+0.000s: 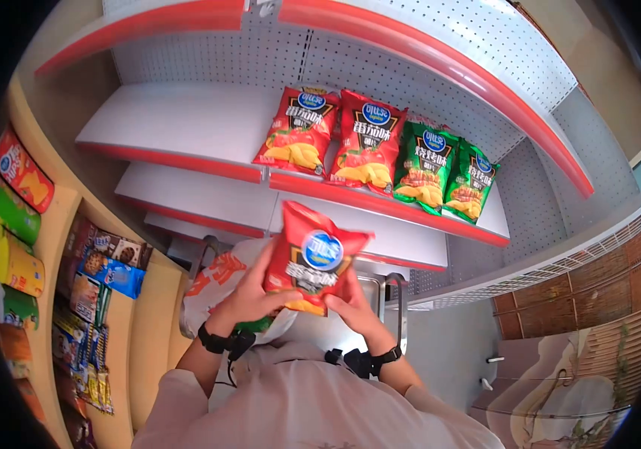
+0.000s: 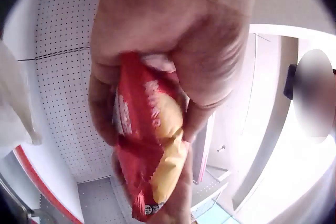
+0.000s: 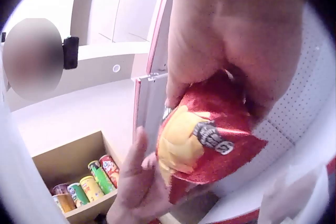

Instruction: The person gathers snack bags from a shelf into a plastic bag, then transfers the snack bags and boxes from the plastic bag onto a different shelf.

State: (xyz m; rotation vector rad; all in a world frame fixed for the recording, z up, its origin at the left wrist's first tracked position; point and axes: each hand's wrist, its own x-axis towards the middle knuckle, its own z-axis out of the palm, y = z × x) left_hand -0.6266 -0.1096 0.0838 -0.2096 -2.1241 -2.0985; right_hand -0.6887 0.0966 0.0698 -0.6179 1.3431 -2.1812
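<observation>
Both hands hold a red bag of potato chips point(image 1: 320, 258) in front of the chest, its printed front turned up toward the head camera. My left hand point(image 1: 251, 297) grips its left side, thumb over the front face. On the opposite side my right hand point(image 1: 356, 308) grips the lower right part, thumb near the bottom edge. Seen from the left wrist, the bag point(image 2: 149, 145) lies between thumb and fingers. In the right wrist view the left hand point(image 3: 134, 187) is at the far side. Fingers behind the bag are hidden in the head view.
Two red chip bags point(image 1: 365, 142) and green chip bags point(image 1: 425, 168) stand on the white shelf point(image 1: 186, 120). Below is a metal cart point(image 1: 395, 299) with a white plastic bag point(image 1: 227, 273). Wooden shelving point(image 1: 137, 329) with packaged snacks point(image 1: 118, 273) is at left.
</observation>
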